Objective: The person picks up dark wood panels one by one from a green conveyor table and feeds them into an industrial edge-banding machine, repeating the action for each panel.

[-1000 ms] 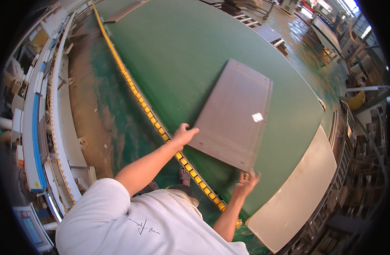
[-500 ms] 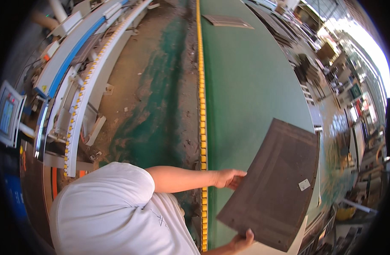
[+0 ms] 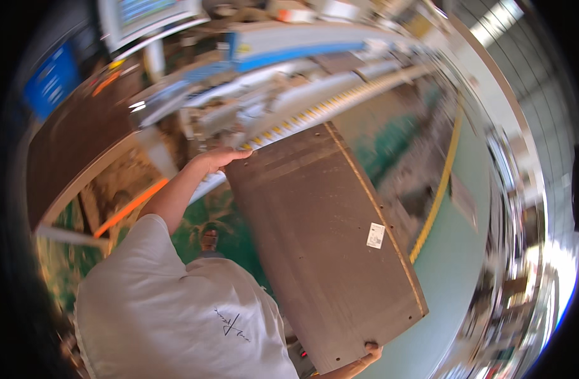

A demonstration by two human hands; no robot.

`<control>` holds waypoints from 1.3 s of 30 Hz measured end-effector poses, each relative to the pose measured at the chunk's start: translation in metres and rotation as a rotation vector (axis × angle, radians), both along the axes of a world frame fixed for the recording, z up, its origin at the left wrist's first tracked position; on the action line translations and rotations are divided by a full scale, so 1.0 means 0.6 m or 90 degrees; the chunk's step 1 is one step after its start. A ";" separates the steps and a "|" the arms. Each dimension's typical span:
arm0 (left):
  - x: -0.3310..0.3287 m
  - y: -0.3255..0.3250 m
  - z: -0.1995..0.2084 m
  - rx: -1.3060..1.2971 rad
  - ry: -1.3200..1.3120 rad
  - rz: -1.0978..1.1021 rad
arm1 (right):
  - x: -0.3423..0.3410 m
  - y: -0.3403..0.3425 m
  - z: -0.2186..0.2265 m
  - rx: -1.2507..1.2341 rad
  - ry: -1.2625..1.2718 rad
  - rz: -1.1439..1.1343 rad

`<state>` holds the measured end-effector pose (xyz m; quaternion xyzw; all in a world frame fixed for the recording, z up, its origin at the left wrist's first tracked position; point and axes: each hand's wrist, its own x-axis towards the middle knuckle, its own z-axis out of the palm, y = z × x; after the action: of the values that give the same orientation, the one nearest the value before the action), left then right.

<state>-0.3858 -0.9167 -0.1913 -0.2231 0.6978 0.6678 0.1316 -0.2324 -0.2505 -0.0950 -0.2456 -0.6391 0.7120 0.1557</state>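
A brown rectangular board (image 3: pixel 315 252) with small drilled holes hangs in front of my body, gripped at its two ends. One long edge shows a lighter strip, and a white label (image 3: pixel 375 235) sits near that edge. My left hand (image 3: pixel 219 159) pinches the far left corner, its thumb on top and the other fingers partly beneath. At the near end, my right hand (image 3: pixel 368 355) clasps the short edge with its thumb over the face; its remaining fingers are hidden under the board.
A long machine with a blue stripe (image 3: pixel 296 55) and a rail of yellow rollers (image 3: pixel 315 115) runs beyond the board. At left stand a large brown panel (image 3: pixel 81 145), an orange bar (image 3: pixel 131 207) and a blue container (image 3: pixel 51 82). The green conveyor belt (image 3: pixel 450 271) lies right.
My view and body have turned left, toward the machine. The board has come off over the conveyor's edge in front of me, and my left hand now grips its far corner.
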 end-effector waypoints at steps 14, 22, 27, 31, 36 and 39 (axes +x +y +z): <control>0.648 -0.296 -0.143 -0.343 -0.238 0.834 | -0.535 -0.877 -0.142 0.140 -0.288 0.997; 0.608 -0.282 -0.166 -0.275 -0.235 0.980 | -0.656 -1.098 -0.279 -0.064 -0.369 0.813; 0.567 -0.286 -0.163 0.072 -0.108 1.051 | -0.697 -1.147 -0.322 -0.035 -0.296 0.714; 0.562 -0.279 -0.138 0.115 -0.167 1.085 | -0.687 -1.170 -0.320 0.015 -0.248 0.698; 0.531 -0.275 -0.138 0.190 -0.191 1.060 | -0.727 -1.156 -0.328 0.023 -0.195 0.664; 0.470 -0.264 -0.139 0.193 -0.172 1.038 | -0.783 -1.151 -0.321 0.035 -0.201 0.651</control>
<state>-0.1037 -1.0752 -0.2747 -0.7157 0.1986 0.6078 -0.2810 -0.7023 -0.9409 -0.2876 -0.0030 -0.7111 0.6345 -0.3030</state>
